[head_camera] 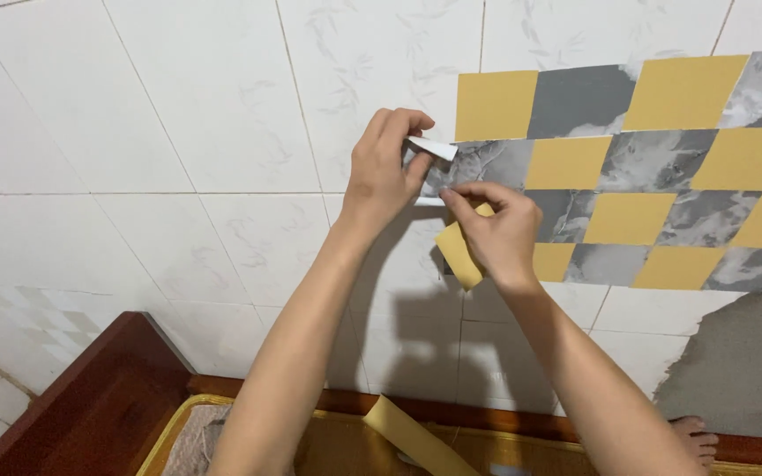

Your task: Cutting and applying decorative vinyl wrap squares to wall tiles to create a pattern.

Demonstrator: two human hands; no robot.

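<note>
Sticker sheet (478, 163) pinched between both hands.

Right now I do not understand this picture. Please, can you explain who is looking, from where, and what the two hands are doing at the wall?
There is no machine here. A person wears a camera on the head, so the one picture looks along that person's own bare arms toward a white tiled wall.

On the wall there is a sheet with a checker pattern of yellow and grey marbled squares. It looks like a stick-on covering, and its left end is not flat on the wall.

The left hand pinches a white strip at the sheet's upper left corner; it may be backing paper. The right hand pinches the sheet's left edge lower down, where a yellow corner curls away from the wall.

Below are a dark wooden frame, a loose yellow strip, and a bare foot at the lower right.
</note>
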